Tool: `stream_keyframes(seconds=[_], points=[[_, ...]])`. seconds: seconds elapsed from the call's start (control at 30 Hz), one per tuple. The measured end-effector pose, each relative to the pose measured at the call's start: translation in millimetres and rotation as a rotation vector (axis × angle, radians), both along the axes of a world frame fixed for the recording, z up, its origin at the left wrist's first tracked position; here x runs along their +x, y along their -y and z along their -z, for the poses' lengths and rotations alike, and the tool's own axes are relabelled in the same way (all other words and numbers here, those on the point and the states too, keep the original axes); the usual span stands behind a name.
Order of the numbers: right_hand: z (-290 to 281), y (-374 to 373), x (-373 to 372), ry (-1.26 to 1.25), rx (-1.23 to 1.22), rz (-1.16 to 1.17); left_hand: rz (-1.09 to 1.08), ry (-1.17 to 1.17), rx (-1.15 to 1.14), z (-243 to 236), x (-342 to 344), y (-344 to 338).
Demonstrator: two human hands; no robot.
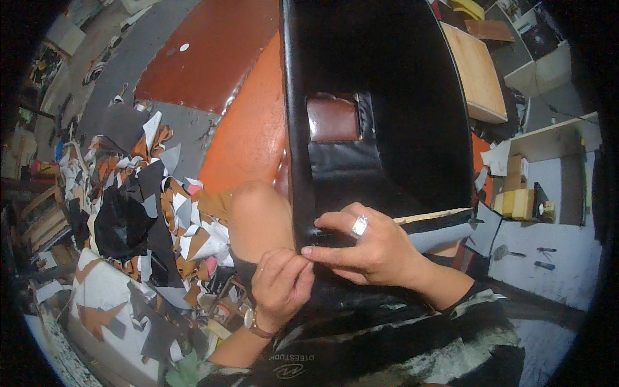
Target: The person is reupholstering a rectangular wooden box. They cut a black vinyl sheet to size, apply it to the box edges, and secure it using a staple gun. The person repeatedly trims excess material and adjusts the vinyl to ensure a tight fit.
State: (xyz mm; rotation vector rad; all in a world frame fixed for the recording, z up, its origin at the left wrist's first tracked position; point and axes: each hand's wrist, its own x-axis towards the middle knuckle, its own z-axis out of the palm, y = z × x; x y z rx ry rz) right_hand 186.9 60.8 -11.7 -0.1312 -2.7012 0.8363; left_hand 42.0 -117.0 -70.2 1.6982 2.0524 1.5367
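A large panel covered in black leather-like material (419, 129) stretches away before me, with a rectangular opening that shows glossy brown material (333, 119). My left hand (282, 284), with a wristwatch (250, 318) below it, is closed in a pinch at the panel's near left edge. Whatever lies between its fingertips is too small or hidden to tell. Over the black material my right hand (380, 251) rests with fingers stretched and apart, a wide silver ring (359, 225) on one. One of its fingertips meets the left hand's pinch.
Orange (251, 129) and reddish-brown sheets (213, 58) lie left of the panel. Heaped scraps (193, 232) fill the left side, near a bare rounded limb (261, 219). A wooden board (474, 71) and a pale open box (554, 168) stand at the right.
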Motion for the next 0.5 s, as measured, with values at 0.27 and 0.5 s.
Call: stream_keyframes(seconds=[0.27,0.5], points=[[11,5,6,-0.095,0.152,0.042,-0.044,0.592,-0.089,16,6,14],[6,4,2,-0.16,-0.051,0.192,0.161,0.848,-0.106,25,23,3]])
